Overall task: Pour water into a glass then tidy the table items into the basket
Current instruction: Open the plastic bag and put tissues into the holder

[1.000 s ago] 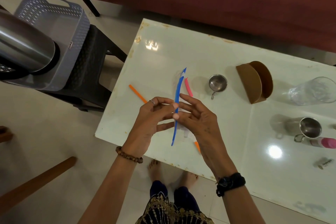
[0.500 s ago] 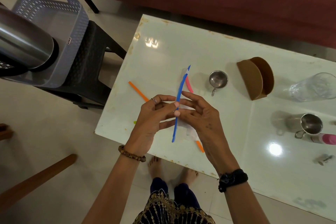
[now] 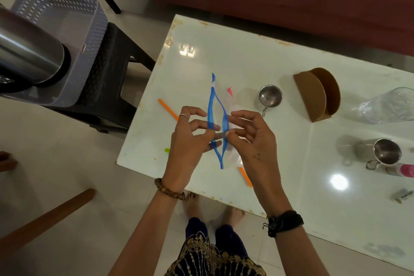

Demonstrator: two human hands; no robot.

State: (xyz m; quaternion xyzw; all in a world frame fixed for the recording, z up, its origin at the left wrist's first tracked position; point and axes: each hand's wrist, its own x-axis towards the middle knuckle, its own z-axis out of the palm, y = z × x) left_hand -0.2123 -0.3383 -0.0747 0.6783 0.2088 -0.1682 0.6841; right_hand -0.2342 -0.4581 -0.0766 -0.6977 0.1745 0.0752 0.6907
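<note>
While both hands work above tabletop's (image 3: 257, 65) near-left corner, left hand (image 3: 190, 141) and right hand (image 3: 251, 139) each pinch one blue lip of bag (image 3: 216, 119), mouth parted. Basket (image 3: 89, 36) on stool off left edge. Cups (image 3: 270, 96), glass (image 3: 389, 105) toward right; far-left corner bare.

Dim indoor light, lamp glare on table (image 3: 246, 69), wide-angle edge distortion
</note>
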